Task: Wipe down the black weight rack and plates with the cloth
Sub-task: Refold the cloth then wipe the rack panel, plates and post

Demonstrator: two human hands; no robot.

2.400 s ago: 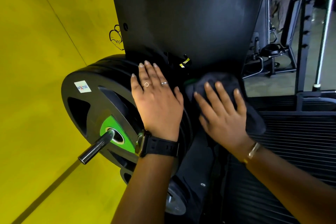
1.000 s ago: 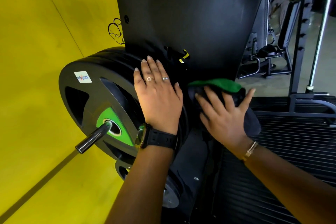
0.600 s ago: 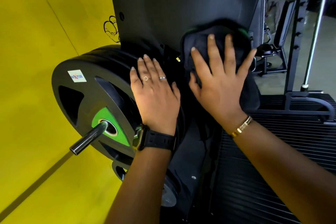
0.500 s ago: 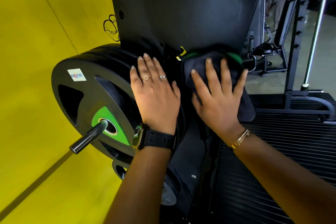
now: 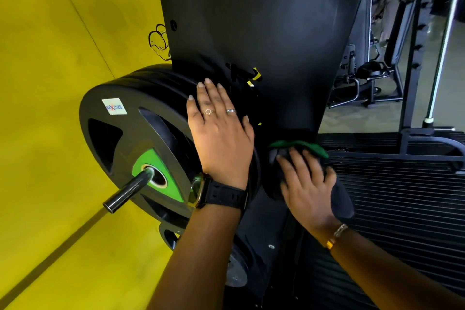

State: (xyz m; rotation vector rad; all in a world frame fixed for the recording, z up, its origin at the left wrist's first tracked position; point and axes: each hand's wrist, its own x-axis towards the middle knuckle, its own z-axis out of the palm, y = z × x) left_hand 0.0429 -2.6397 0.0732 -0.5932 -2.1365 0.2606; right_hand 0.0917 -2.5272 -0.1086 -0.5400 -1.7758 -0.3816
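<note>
While left hand [image 5: 221, 133] rests flat on plates [image 5: 141, 133], right hand [image 5: 305, 184] (blurred) seemingly presses cloth [image 5: 339, 199].

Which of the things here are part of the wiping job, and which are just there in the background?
Part of the job:
cloth under the right hand
black rack panel
weight plates, with the left hand resting flat on them

Just there:
steel peg
yellow wall
gym machine in the background
ribbed black platform
</note>
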